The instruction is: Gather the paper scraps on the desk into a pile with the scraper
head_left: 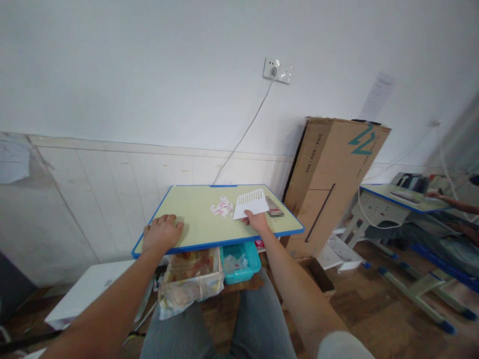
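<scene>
My right hand [255,221] grips the near edge of a flat white slotted card [250,202], thumb on top. A row of narrow slots runs along the card's far side. To the card's left lies a small heap of white and pink paper scraps [222,207] on the pale yellow desk top [194,224]. My left hand [162,232] rests palm down near the desk's left front edge, fingers stretched out, holding nothing. Just right of the card is a dark, pixelated object [275,207] that I cannot make out.
Below the desk's front edge sit a cloth-lined basket [190,289] and a teal plastic bin [241,274] with whitish bits inside. A tall cardboard box [329,174] leans against the wall at right. Farther right, another person's arm [456,202] reaches over a second desk [396,192].
</scene>
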### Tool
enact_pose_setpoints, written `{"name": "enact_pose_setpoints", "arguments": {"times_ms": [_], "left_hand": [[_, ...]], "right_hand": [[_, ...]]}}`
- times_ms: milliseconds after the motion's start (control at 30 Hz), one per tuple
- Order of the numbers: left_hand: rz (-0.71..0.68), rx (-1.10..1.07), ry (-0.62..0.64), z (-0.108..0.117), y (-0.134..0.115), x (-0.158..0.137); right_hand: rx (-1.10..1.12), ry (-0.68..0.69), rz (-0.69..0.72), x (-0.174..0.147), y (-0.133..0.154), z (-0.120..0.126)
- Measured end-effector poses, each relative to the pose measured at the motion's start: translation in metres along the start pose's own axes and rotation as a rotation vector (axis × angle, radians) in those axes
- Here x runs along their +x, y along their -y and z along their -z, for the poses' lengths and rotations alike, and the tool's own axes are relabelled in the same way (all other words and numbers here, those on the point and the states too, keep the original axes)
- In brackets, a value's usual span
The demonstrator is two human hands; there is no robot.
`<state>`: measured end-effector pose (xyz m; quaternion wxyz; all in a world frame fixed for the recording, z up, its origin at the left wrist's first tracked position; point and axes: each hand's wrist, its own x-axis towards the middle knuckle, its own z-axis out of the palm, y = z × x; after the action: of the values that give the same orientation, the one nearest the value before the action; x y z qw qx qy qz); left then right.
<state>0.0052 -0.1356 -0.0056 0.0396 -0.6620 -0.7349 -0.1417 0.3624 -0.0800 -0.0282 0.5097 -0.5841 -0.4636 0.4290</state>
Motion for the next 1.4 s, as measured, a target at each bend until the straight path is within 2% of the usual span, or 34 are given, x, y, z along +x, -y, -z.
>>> {"name": "enact_pose_setpoints", "arguments": {"times_ms": [567,900,1067,1400], "left_hand": [[0.023,0.012,0.002,0.002,-0.003,-0.001],[0.015,-0.001,0.008,0.004,-0.004,-0.003],[0.016,0.005,0.033,0.008,-0.007,-0.004],[0.036,0.046,-0.002,0.001,-0.007,-0.002]], "right_hand": [[-0.052,0.077,0.039,0.003,-0.007,0.003],[-0.069,0.122,0.008,-0.014,-0.016,0.017],[-0.061,0.118,-0.024,-0.014,-0.013,0.020],[-0.018,0.098,-0.023,-0.018,-0.008,0.019]]}}
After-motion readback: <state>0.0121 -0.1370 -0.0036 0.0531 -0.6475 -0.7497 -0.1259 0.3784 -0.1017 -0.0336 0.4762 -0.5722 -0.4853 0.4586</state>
